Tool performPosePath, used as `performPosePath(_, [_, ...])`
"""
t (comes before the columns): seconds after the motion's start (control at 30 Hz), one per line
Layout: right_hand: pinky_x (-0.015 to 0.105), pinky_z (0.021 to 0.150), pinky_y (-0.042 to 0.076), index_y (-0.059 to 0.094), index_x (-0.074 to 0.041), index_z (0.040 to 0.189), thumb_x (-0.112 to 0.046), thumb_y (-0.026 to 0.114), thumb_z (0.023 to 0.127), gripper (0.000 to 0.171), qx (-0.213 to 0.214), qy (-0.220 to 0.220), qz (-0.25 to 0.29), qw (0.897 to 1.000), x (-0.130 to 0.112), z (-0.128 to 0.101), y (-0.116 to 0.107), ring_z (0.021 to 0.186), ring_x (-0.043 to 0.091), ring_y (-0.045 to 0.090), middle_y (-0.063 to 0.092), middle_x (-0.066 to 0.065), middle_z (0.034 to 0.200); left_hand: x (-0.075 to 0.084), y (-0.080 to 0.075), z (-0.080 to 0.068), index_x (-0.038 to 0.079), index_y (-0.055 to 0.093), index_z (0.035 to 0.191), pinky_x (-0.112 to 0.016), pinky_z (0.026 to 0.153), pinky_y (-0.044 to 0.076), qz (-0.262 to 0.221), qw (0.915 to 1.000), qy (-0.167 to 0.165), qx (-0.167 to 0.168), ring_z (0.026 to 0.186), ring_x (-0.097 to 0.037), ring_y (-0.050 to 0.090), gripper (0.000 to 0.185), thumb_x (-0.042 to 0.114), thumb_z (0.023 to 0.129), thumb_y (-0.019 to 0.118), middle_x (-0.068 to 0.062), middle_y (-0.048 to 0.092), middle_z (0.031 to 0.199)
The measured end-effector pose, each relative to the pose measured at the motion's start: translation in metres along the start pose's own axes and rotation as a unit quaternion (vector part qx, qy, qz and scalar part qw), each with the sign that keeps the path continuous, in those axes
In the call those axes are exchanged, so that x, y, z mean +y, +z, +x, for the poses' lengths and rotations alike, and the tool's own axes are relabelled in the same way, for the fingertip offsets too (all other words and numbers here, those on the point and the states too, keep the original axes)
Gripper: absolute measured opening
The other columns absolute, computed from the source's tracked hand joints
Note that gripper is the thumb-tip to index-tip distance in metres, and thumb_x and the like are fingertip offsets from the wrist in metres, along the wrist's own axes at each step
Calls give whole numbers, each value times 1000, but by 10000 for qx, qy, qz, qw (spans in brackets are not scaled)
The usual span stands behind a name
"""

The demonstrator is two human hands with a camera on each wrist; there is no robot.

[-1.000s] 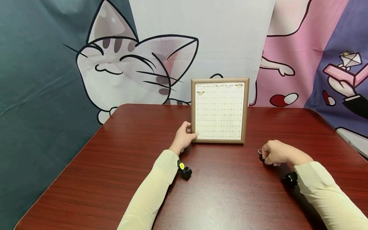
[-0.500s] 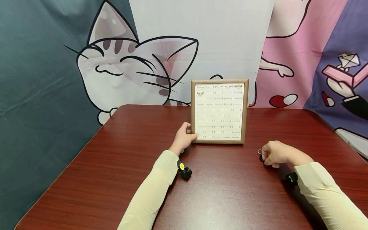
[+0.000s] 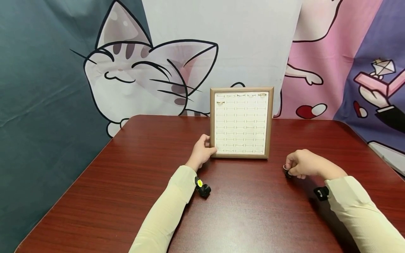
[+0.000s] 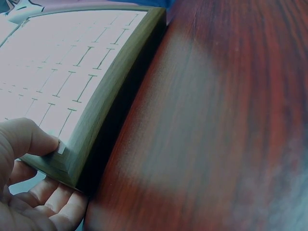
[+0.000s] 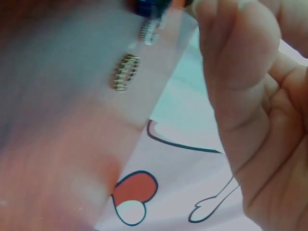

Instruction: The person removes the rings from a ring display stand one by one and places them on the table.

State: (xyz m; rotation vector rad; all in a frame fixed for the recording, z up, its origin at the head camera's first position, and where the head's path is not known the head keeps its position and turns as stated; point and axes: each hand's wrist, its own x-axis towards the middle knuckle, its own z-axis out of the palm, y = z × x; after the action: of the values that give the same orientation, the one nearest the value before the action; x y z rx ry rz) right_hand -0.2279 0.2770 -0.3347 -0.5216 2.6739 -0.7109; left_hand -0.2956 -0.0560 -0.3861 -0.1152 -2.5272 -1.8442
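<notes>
A wooden-framed ring display board point(image 3: 270, 123) stands tilted back at the table's far middle, and a few rings point(image 3: 262, 94) sit in its top rows. My left hand point(image 3: 202, 150) grips its lower left corner. In the left wrist view the thumb point(image 4: 29, 137) presses the frame point(image 4: 96, 120) from the front and the fingers curl behind it. My right hand point(image 3: 302, 164) rests on the table to the right of the board, fingers curled, pinching a small ring point(image 3: 285, 167) at its fingertips. The right wrist view shows a stone-set ring point(image 5: 126, 71) lying on the table beside the fingers point(image 5: 240, 48).
The dark red table point(image 3: 240, 218) stretches wide in front of the board. A cartoon cat backdrop point(image 3: 142, 70) hangs close behind the table's far edge. Black wrist cameras point(image 3: 203, 188) sit on both cream sleeves.
My right hand has shifted slightly away from me toward the board, still curled around the small ring. The left hand and the board have stayed put.
</notes>
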Motion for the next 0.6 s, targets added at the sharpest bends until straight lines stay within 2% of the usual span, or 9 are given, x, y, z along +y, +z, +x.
performPosePath(0.13, [26,48,44,59,-5,77,-1,64,76,7,490,-197,-237,9983,-5,4,-7,48,12,52,57,-2,58,0,0,0,7,50,109,-25,64,45,33,10000,-18,-1,86,-22,58,38,-2,75,66,-16,62,103])
performPosePath(0.27, [24,49,42,60,-7,79,-3,64,76,7,1168,-385,-524,9910,-11,9,-10,49,10,52,58,-4,59,0,0,0,8,50,109,-26,65,45,55,10000,-30,-11,88,-23,58,39,-1,75,66,-16,61,105])
performPosePath(0.4, [24,52,41,62,-8,79,-4,66,76,7,1840,-595,-775,9781,-17,15,-12,50,8,51,57,-6,60,0,-1,0,7,50,109,-26,65,45,63,10000,-7,-6,88,-23,58,39,-1,75,66,-16,61,104])
performPosePath(0.6, [26,55,43,63,-8,79,-7,67,76,5,2534,-809,-841,9603,-25,29,-13,57,7,51,61,-4,65,1,-1,-1,8,50,110,-26,66,45,120,9999,-61,-2,90,-24,57,39,0,76,66,-16,61,106])
